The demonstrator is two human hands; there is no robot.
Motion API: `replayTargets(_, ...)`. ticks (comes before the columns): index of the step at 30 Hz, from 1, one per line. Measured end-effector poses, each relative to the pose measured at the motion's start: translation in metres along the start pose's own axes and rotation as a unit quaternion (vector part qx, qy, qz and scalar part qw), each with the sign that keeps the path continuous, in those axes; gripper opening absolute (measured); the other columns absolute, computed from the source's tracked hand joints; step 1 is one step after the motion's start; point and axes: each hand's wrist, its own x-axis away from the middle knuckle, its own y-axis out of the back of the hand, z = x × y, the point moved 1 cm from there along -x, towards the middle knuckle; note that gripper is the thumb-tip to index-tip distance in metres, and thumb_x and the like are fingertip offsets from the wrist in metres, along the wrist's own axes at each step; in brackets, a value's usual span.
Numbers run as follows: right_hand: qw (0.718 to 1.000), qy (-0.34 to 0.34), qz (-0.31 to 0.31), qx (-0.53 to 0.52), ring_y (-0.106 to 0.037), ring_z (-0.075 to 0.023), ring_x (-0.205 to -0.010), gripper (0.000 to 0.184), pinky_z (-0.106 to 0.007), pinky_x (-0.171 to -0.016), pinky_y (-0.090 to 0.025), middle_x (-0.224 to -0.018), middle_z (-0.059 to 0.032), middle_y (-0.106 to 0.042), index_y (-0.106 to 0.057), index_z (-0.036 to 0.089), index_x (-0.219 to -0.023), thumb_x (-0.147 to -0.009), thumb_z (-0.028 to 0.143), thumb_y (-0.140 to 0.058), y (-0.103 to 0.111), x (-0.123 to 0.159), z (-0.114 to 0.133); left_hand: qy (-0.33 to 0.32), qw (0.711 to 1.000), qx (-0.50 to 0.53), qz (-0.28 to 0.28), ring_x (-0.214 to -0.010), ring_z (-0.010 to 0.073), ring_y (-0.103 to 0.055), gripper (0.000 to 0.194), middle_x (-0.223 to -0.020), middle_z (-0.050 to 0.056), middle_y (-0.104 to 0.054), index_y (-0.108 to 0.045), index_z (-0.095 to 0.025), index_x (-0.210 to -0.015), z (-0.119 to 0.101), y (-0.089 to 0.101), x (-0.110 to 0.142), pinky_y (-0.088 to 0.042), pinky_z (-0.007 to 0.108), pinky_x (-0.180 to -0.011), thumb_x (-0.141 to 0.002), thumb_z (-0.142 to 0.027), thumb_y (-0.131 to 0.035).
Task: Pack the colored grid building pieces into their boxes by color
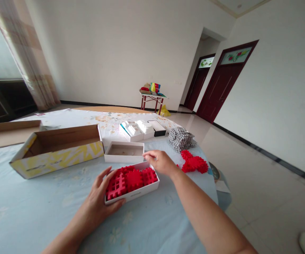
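Observation:
My left hand (102, 192) is wrapped round the left end of a white box (142, 192), thumb along its front side and fingers over the far edge. Red interlocking plastic pieces (135, 179) fill that box, some lattice-shaped and one like a toothed disc. Over the box's far right corner is my right hand (160, 161), its fingers pinched together. Its fingertips meet the right edge of a shallower white box or lid (124, 159) in this view; whether they grip it or a small thing, I cannot make out. Loose red pieces (194, 163) lie right of this hand.
A heap of grey pieces (181, 138) sits behind the red ones, near the table's right edge. Open white boxes (139, 131) stand farther back. At left is a large open cardboard box (59, 160), with another carton (9, 132) beyond. A blue flowered cloth (142, 229) covers the table.

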Motion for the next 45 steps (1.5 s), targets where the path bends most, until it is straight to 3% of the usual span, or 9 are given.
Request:
replayTargets(3, 0.997, -0.065, 0.013, 0.046, -0.062, -0.0154, -0.085, 0.026, -0.025, -0.078, -0.045, -0.094, -0.0041, -0.069, -0.064, 0.019, -0.101, -0.081, 0.024, -0.048, 0.029, 0.006, -0.027, 0.003, 1.000, -0.002, 0.001, -0.124, 0.0326, -0.034, 0.073, -0.140, 0.012, -0.021, -0.022, -0.029, -0.135, 0.001, -0.001, 0.000, -0.042, 0.046, -0.094, -0.073, -0.040, -0.059)
replayTargets(6, 0.976, -0.119, 0.111, 0.144, -0.062, -0.0175, -0.088, 0.027, -0.026, -0.079, -0.044, -0.094, -0.0041, -0.068, -0.066, 0.020, -0.098, -0.073, 0.017, -0.056, 0.049, 0.016, -0.055, 0.000, 1.000, -0.002, -0.005, -0.123, 0.0329, -0.036, 0.076, -0.139, 0.012, -0.022, -0.020, -0.029, -0.136, 0.001, -0.002, 0.000, -0.042, 0.047, -0.094, -0.073, -0.040, -0.060)
replayTargets(11, 0.955, -0.159, 0.145, 0.205, -0.059, -0.0213, -0.094, 0.030, -0.028, -0.083, -0.041, -0.098, -0.0067, -0.067, -0.066, 0.020, -0.097, -0.067, 0.018, -0.063, 0.057, 0.026, -0.083, 0.013, 1.000, 0.004, -0.023, -0.123, 0.0319, -0.036, 0.070, -0.139, 0.011, -0.025, -0.025, -0.028, -0.133, -0.001, -0.002, -0.001, -0.040, 0.048, -0.095, -0.073, -0.044, -0.057)
replayTargets(15, 0.959, -0.148, 0.134, 0.202, -0.058, -0.0198, -0.094, 0.036, -0.026, -0.082, -0.041, -0.097, -0.0067, -0.066, -0.063, 0.020, -0.104, -0.068, 0.026, -0.065, 0.041, 0.022, -0.085, -0.004, 1.000, -0.017, -0.014, -0.123, 0.0316, -0.037, 0.072, -0.138, 0.012, -0.026, -0.024, -0.028, -0.134, 0.000, -0.001, -0.001, -0.041, 0.046, -0.095, -0.073, -0.041, -0.059)
replayTargets(19, 0.962, -0.141, 0.143, 0.186, -0.059, -0.0176, -0.084, 0.027, -0.024, -0.073, -0.042, -0.090, -0.0047, -0.066, -0.066, 0.018, -0.092, -0.066, 0.027, -0.067, 0.034, 0.015, -0.082, -0.017, 0.999, -0.030, -0.018, -0.123, 0.0310, -0.038, 0.073, -0.138, 0.012, -0.028, -0.024, -0.028, -0.134, 0.002, 0.000, -0.001, -0.042, 0.044, -0.095, -0.072, -0.040, -0.061)
replayTargets(27, 0.946, -0.154, 0.231, 0.170, -0.057, -0.0123, -0.060, 0.016, -0.020, -0.054, -0.038, -0.065, 0.0002, -0.066, -0.069, 0.019, -0.078, -0.067, 0.030, -0.064, 0.076, 0.021, -0.080, -0.018, 0.999, -0.038, -0.012, -0.123, 0.0309, -0.037, 0.074, -0.138, 0.011, -0.026, -0.022, -0.028, -0.134, 0.003, -0.001, -0.002, -0.042, 0.043, -0.095, -0.072, -0.042, -0.060)
replayTargets(32, 0.926, -0.181, 0.248, 0.218, -0.052, -0.0128, -0.052, 0.008, -0.022, -0.052, -0.035, -0.049, 0.0004, -0.057, -0.065, 0.018, -0.056, -0.060, 0.025, -0.067, 0.075, 0.026, -0.083, -0.004, 0.999, -0.035, -0.002, -0.124, 0.0318, -0.036, 0.074, -0.139, 0.011, -0.024, -0.020, -0.029, -0.135, 0.003, 0.000, -0.001, -0.041, 0.045, -0.096, -0.073, -0.041, -0.059)
replayTargets(40, 0.932, -0.169, 0.274, 0.164, -0.054, -0.0099, -0.050, 0.019, -0.018, -0.047, -0.036, -0.063, 0.0012, -0.065, -0.069, 0.021, -0.081, -0.066, 0.018, -0.058, 0.060, 0.031, -0.082, 0.004, 1.000, -0.020, 0.004, -0.125, 0.0322, -0.033, 0.073, -0.140, 0.011, -0.021, -0.020, -0.030, -0.135, 0.000, 0.000, 0.000, -0.039, 0.046, -0.097, -0.074, -0.040, -0.059)
replayTargets(45, 0.966, -0.109, 0.218, 0.081, -0.058, -0.0124, -0.070, 0.017, -0.019, -0.061, -0.042, -0.082, -0.0024, -0.065, -0.068, 0.018, -0.079, -0.063, 0.018, -0.061, 0.053, 0.031, -0.079, 0.001, 1.000, -0.018, -0.003, -0.125, 0.0325, -0.033, 0.073, -0.140, 0.012, -0.023, -0.021, -0.029, -0.135, 0.000, 0.000, 0.000, -0.041, 0.045, -0.096, -0.073, -0.040, -0.060)
